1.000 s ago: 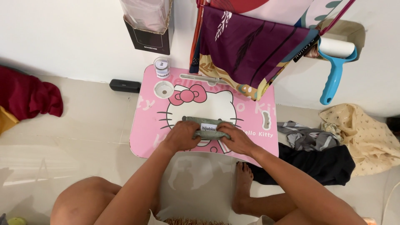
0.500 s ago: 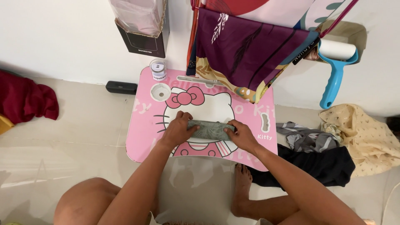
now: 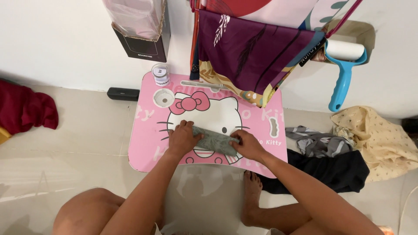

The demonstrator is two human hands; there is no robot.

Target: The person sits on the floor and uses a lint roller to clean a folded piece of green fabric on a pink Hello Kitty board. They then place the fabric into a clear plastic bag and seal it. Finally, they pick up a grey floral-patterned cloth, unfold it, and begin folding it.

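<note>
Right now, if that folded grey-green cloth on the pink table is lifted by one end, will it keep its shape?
Probably not. The cloth looks thin and soft, flattened under the left hand and right hand, so it would likely droop and unfold. It seems light, and on the smooth pink table it may slide easily.

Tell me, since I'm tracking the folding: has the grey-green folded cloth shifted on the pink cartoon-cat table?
Yes. The grey-green folded cloth has moved down the pink cartoon-cat table toward the person, from the cat's eyes to over its mouth.

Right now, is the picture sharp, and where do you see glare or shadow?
Head view: sharp overall, both hands unblurred on the grey-green cloth; soft glare on the glossy floor tiles at lower left; faint shadow under the pink table; wide-angle bending near the edges.
</note>
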